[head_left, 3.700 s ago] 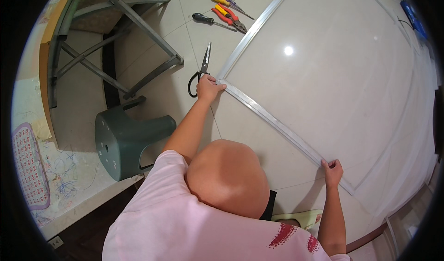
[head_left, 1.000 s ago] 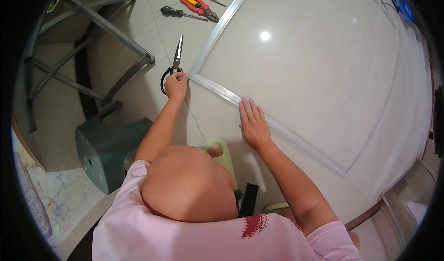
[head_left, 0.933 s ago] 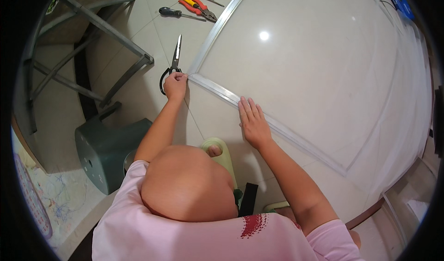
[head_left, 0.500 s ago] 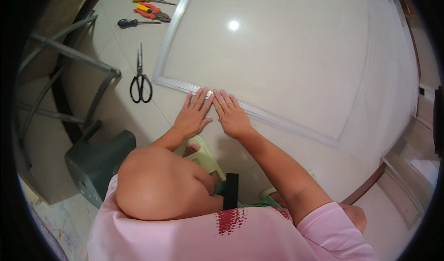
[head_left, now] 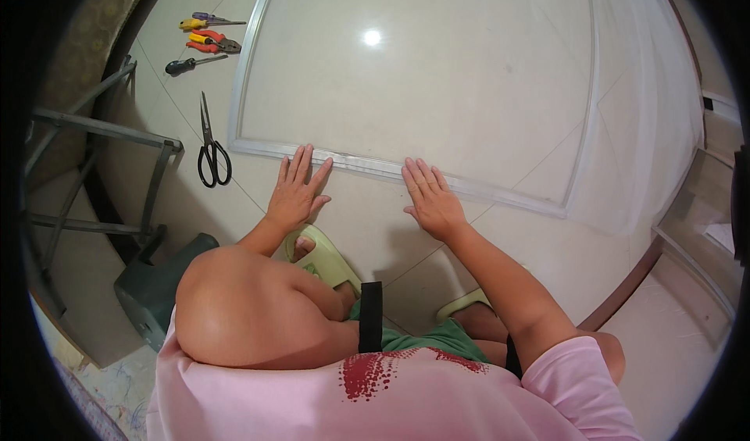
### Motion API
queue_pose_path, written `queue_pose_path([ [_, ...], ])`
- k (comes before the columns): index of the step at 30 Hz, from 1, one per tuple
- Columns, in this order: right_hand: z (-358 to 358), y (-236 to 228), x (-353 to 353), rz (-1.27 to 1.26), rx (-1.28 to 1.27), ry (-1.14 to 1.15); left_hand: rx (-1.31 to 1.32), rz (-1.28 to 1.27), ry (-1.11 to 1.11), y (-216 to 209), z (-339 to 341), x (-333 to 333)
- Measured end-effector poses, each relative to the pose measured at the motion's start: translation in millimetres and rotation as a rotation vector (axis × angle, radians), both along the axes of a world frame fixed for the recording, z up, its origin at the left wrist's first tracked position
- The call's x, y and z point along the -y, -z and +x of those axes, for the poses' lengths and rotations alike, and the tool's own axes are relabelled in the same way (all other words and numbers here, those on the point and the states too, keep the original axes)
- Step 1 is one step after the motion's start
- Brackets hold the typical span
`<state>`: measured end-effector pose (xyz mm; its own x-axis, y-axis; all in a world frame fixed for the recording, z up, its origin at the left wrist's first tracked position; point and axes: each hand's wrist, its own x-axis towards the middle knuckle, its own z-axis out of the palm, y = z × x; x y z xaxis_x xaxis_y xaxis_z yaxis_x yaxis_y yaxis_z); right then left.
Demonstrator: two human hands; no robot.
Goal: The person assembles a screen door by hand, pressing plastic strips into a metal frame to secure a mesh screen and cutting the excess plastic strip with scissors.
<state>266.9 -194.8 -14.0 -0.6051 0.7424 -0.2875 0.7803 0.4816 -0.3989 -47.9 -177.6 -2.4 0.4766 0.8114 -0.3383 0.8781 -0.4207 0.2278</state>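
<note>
Your left hand (head_left: 291, 196), fingers fanned, and right hand (head_left: 437, 208), fingers closer together, rest open and empty on the metal frame's (head_left: 367, 165) near bar, probably steadying it against the floor (head_left: 344, 218). Scissors (head_left: 208, 137) lie beside it, likely for easy reach. Moments earlier, your hands sat side by side; now they're apart.

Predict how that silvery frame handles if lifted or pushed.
The silvery frame is probably light for its size, its bars being slim. It may twist when lifted: no crossbar shows across its span. Its smooth bars could slide readily on the glossy floor.
</note>
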Motion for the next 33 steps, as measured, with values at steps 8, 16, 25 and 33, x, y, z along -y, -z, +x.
queue_pose_path([
  [8, 0, -1, 7, -0.03, 0.101, 0.046, 0.138, 0.115, -0.058, 9, -6, 2],
  [16, -2, -2, 7, -0.055, 0.178, 0.041, -0.162, 0.651, -1.047, 9, -110, -8],
  [25, -6, -8, 5, -0.08, 0.176, 0.041, -0.325, -0.024, -1.197, 8, -148, -33],
  [33, 1, -10, 4, -0.112, 0.02, 0.102, -0.069, 0.167, -1.29, 20, -163, 4],
])
